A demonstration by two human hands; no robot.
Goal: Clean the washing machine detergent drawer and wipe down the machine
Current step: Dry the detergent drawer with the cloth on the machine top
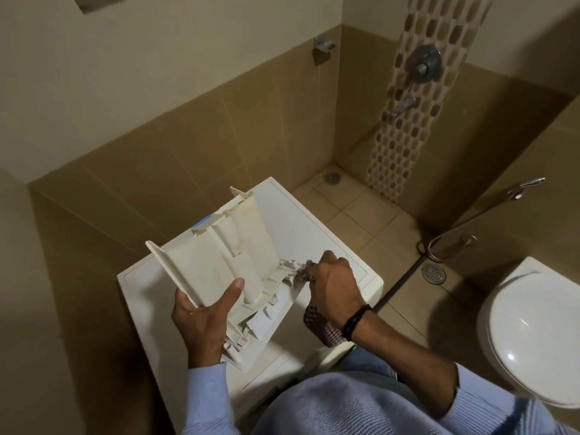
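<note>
Head cam looks down into a small bathroom with tan wall tiles (194,136) all round. The biggest thing in front is the white washing machine (314,221), seen from above, tucked into the left corner. To the right there's a white toilet (533,324) with the lid down, and a hand sprayer (527,185) hangs on the wall above it.

The detergent drawer (238,255) is out of the machine and held tilted above its top, open side facing up so you can see the compartments. They look a bit yellowed, and there's a small blue tab (202,222) at the far end.

The left hand (204,321) cups the near left corner of the drawer from underneath, with the thumb hooked up over the side wall. The right hand (334,284) is closed in a fist around a checkered maroon cloth (323,328) and pushes it into the ribbed right end of the drawer; the loose tail of the cloth hangs under the wrist. There's a black wristband (354,321) on that wrist, and a round floor drain (433,273) sits just beyond.
</note>
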